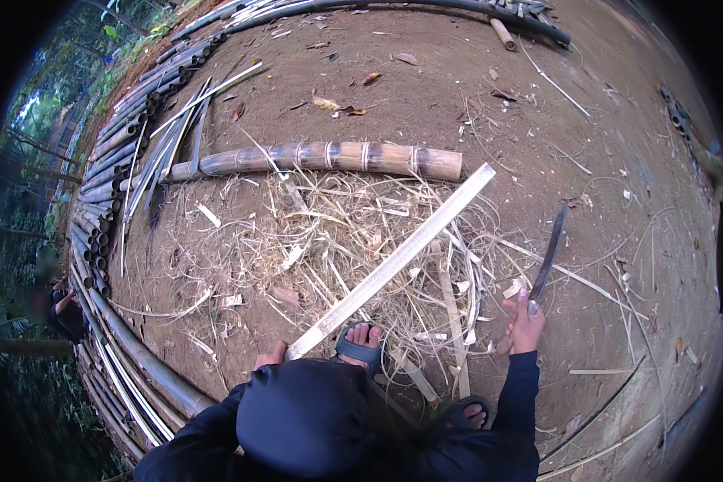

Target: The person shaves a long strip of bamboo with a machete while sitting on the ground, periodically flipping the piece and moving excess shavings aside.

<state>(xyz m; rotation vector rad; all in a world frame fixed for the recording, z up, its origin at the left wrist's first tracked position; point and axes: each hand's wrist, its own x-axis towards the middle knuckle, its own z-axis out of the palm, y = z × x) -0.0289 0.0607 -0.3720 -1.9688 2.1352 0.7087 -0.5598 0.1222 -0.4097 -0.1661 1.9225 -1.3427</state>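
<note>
My left hand is closed around the near end of a long, flat, pale bamboo strip. The strip slants up to the right over the ground, its far end just short of a thick bamboo pole. Off to the right, my right hand grips a machete, its dark blade pointing away and slightly right, apart from the strip. Beneath the strip lies a tangle of bamboo shavings. A dark rounded shape at the bottom hides part of my left arm.
The thick bamboo pole lies crosswise beyond the shavings. Stacked bamboo poles line the left, with thin strips leaning over them. My sandalled feet stand near the shavings. Another person is at the far left edge.
</note>
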